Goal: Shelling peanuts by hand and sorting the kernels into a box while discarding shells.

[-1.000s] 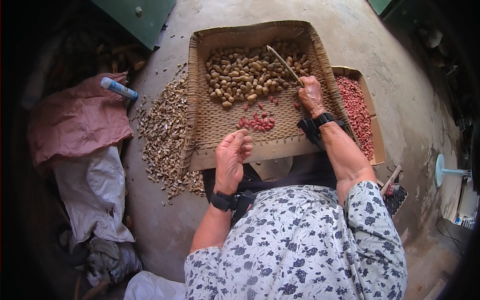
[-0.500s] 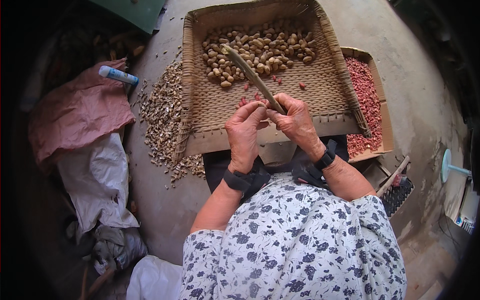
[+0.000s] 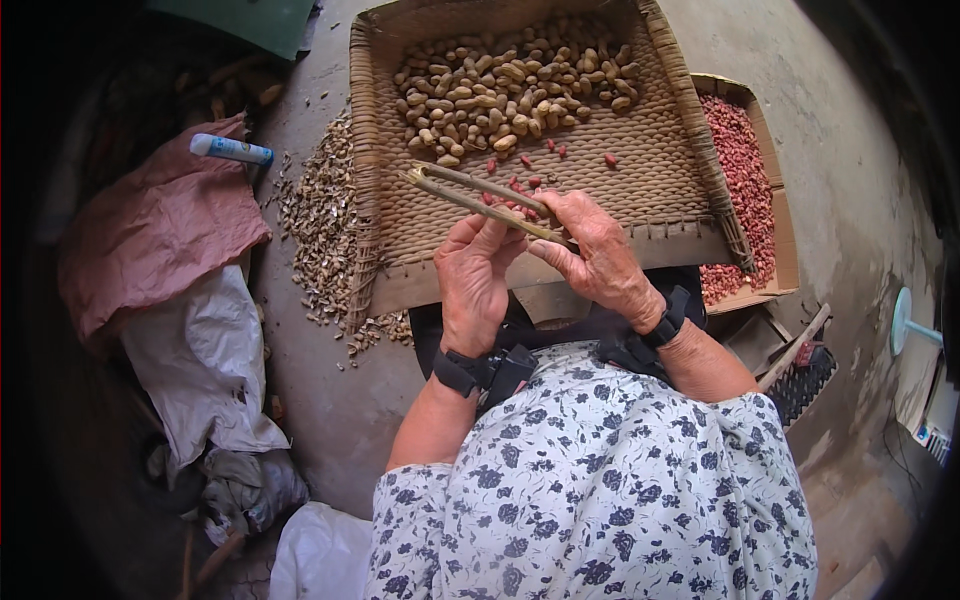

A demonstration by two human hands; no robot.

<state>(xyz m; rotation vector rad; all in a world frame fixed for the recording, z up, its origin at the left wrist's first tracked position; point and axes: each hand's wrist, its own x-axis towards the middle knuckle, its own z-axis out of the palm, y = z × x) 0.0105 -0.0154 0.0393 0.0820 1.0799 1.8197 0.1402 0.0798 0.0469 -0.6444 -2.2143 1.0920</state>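
Where hands (image 3: pixel 602 258) hover, bare weave (image 3: pixel 665 178) runs right — to the rim (image 3: pixel 697 130).

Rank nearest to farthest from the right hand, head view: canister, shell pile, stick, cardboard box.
1. Stick, held in the right hand
2. Cardboard box, right of the basket
3. Shell pile, left of the basket
4. Canister, farther left, on pink sack

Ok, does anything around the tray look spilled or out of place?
Yes, the peanut shells left of the woven tray lie loose on the floor, with stray bits around them, whereas most red kernels sit in a cardboard box.
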